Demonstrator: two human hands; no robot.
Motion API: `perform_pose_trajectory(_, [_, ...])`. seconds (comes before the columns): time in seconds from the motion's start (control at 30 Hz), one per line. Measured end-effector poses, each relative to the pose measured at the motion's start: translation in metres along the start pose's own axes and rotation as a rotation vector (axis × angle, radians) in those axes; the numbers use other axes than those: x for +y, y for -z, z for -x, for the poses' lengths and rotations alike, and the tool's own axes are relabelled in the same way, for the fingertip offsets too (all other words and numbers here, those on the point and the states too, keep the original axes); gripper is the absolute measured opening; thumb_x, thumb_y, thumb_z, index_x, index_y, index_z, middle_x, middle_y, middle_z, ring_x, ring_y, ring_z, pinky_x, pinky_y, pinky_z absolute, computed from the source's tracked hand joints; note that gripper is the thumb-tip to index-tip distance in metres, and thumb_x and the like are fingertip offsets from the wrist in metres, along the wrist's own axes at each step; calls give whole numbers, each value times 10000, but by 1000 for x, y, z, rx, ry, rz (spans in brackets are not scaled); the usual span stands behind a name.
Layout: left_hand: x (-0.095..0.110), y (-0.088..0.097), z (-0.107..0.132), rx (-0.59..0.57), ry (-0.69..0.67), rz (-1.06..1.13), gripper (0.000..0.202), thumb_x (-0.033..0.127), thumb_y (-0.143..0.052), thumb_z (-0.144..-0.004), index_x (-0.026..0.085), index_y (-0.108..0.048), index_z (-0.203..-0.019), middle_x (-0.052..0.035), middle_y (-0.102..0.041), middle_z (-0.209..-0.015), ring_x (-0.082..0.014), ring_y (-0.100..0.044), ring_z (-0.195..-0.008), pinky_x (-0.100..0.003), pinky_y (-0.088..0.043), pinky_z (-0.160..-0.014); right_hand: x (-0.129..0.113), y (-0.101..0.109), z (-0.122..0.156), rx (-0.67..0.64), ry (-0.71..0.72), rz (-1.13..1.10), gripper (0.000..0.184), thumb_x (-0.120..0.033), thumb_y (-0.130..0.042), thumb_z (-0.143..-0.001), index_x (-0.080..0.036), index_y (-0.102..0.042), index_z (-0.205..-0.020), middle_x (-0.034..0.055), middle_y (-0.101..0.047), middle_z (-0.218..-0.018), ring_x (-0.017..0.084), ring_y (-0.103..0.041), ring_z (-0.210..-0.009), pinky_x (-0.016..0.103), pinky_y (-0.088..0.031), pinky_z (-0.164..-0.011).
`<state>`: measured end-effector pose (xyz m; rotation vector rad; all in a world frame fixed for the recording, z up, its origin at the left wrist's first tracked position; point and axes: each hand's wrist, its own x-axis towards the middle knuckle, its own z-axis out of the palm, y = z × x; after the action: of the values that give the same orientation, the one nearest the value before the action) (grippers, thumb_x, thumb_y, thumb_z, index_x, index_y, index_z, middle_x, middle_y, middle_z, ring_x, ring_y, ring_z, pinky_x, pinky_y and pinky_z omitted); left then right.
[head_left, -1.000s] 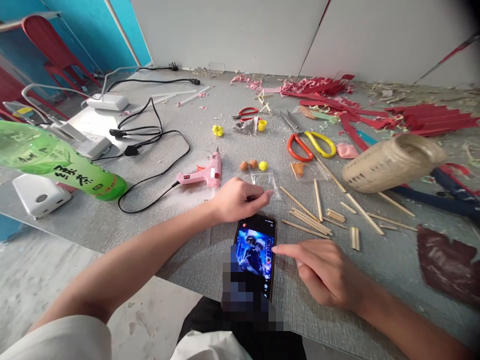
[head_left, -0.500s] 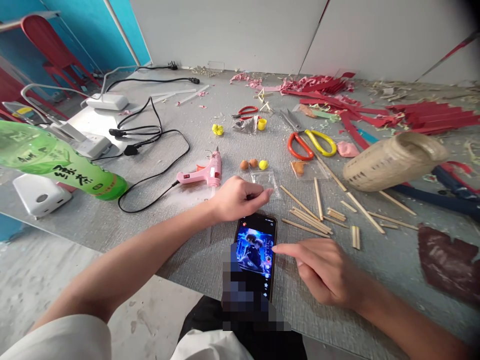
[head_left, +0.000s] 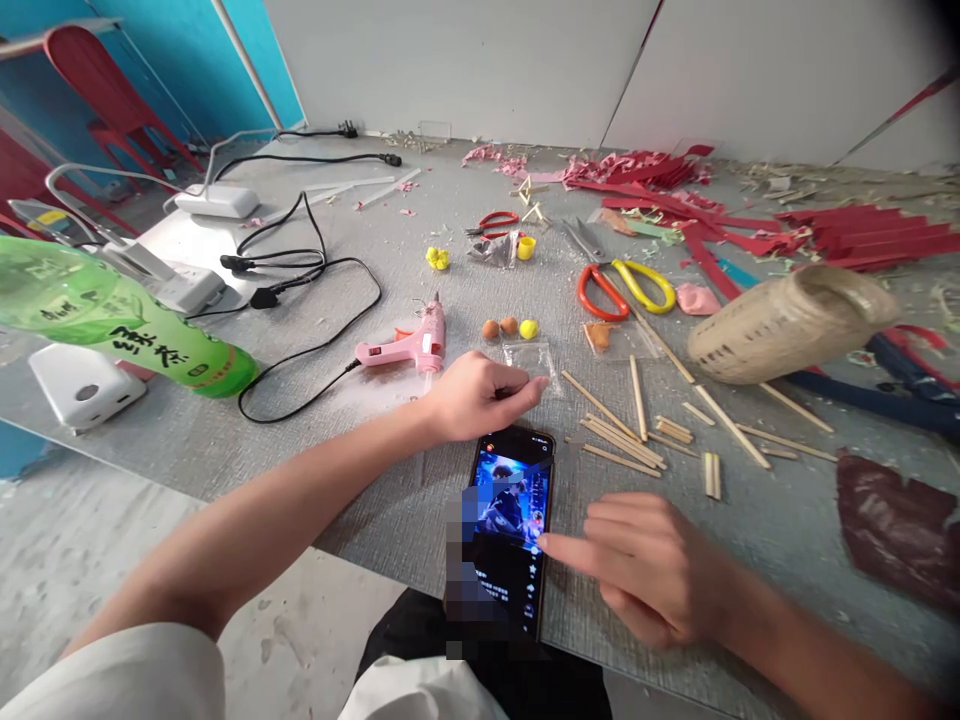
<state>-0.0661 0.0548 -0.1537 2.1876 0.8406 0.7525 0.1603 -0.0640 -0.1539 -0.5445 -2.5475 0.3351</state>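
Observation:
A phone [head_left: 501,510] lies near the table's front edge with its screen lit, showing a blue illustration; part of it is blurred by blocks. My right hand [head_left: 652,560] is beside it, index finger stretched to the right side of the screen and the other fingers curled, holding nothing. Just beyond the phone's top edge rests my left hand [head_left: 480,395], fingers folded into a loose fist with no object visible in it. A pink glue gun [head_left: 409,340] lies beyond my left forearm. Close to the left knuckles is a clear plastic bag [head_left: 531,362].
Wooden sticks [head_left: 619,440] lie to the right, near a tan bottle-shaped piece [head_left: 780,330]. Scissors [head_left: 622,280], small balls [head_left: 510,327] and red paper strips [head_left: 870,235] are farther back. At left are a green bottle [head_left: 172,340] and black cables [head_left: 322,265].
My right hand has moved slightly toward me, its index fingertip now lower along the screen's right side. Small text now shows lower on the screen. My left hand has stayed put.

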Motion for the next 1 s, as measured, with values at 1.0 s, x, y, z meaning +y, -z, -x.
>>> perform_pose_trajectory(1.0, [-1, 0, -1, -7, -16, -6, 503, 363, -453, -1011, 186, -272, -577, 64, -220, -556, -71, -174, -553, -276, -211, -517, -1, -6, 3, 11, -239, 46, 482, -73, -371, -929, -142, -496, -1390, -24, -612, -679, 155, -580, -550, 319, -477, -516])
